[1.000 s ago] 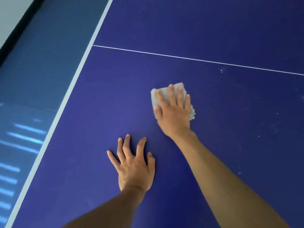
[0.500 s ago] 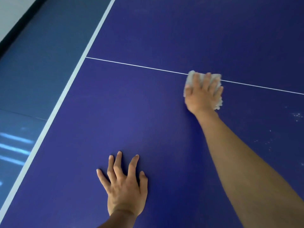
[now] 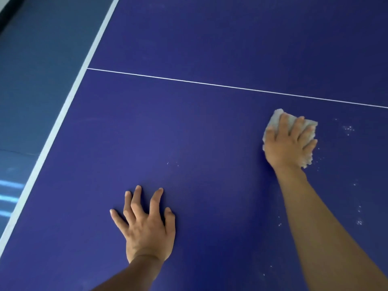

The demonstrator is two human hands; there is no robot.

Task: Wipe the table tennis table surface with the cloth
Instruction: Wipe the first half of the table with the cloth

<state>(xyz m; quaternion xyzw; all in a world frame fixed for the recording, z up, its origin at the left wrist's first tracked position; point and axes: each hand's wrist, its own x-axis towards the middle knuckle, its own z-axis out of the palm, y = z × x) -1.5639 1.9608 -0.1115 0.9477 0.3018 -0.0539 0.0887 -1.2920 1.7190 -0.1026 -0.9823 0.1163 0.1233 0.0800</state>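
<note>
The dark blue table tennis table (image 3: 189, 133) fills most of the view. My right hand (image 3: 289, 145) lies on a crumpled white cloth (image 3: 278, 118) at the right, fingers spread over it and pressing it flat onto the surface, just below the thin white line (image 3: 210, 83). The cloth shows only around my fingertips and along the hand's right side. My left hand (image 3: 147, 227) rests on the bare table at the lower middle, fingers spread with the tips on the surface, holding nothing.
White specks of dust (image 3: 348, 129) dot the surface to the right of the cloth and further down beside my right forearm. The table's white edge stripe (image 3: 63, 116) runs diagonally at the left, with grey-blue floor (image 3: 37, 70) beyond it.
My right hand has slid the cloth to the right and back towards me, off the white line. My left hand has stayed planted on the table.
</note>
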